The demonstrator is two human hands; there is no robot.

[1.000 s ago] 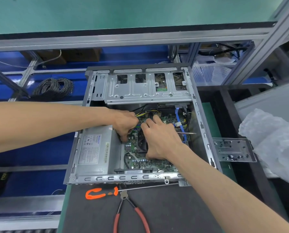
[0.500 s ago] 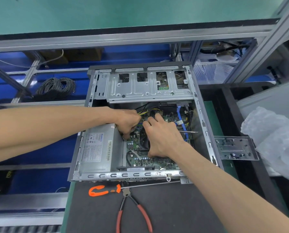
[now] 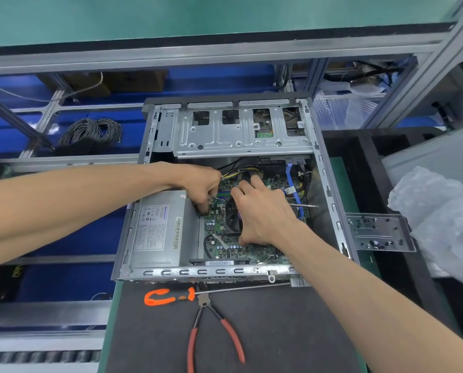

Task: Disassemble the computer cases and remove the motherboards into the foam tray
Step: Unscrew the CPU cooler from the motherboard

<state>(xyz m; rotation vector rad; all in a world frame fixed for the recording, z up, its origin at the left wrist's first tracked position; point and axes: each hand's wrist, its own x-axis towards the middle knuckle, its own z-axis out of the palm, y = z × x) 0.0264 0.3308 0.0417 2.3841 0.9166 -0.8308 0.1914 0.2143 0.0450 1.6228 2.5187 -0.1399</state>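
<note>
On the dark mat [image 3: 265, 332], power supply [image 3: 157, 230] label unreadable.

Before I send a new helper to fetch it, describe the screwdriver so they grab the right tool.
Find the open computer case on the bench. On the dark mat just in front of its near edge lies the screwdriver, parallel to that edge. Its orange handle and long straight shaft set it apart from the red-handled pliers touching it.
</note>
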